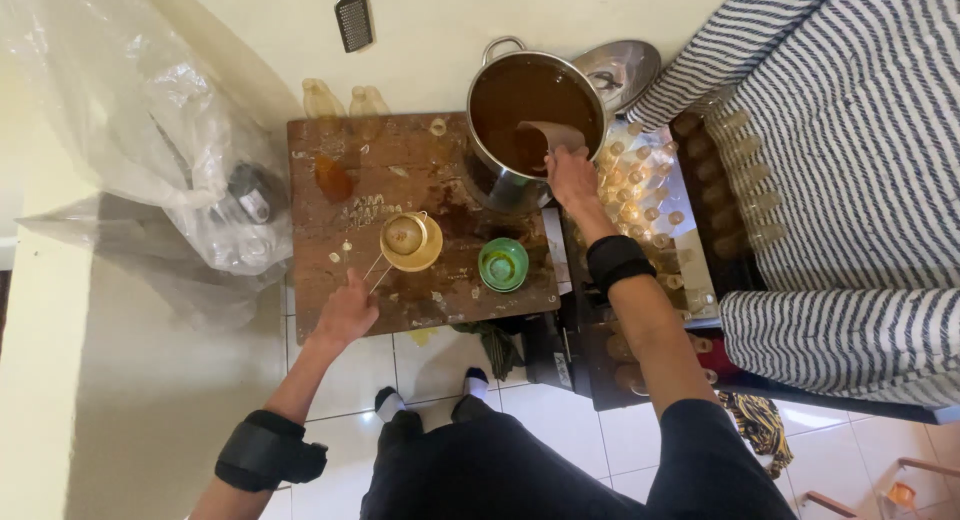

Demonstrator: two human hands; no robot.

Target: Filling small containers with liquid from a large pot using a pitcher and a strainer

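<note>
Right hand gripping half-submerged scoop, bottles blurred

Green bowl, striped cloth, grater

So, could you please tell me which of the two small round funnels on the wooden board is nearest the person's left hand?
The yellow funnel. It sits just above the left hand, whose fingers hold its thin wire handle, while the green funnel stands farther right, untouched.

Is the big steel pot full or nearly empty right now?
Fairly full: brown liquid fills the steel pot to a little below its rim, and the right hand dips a scoop into it.
</note>
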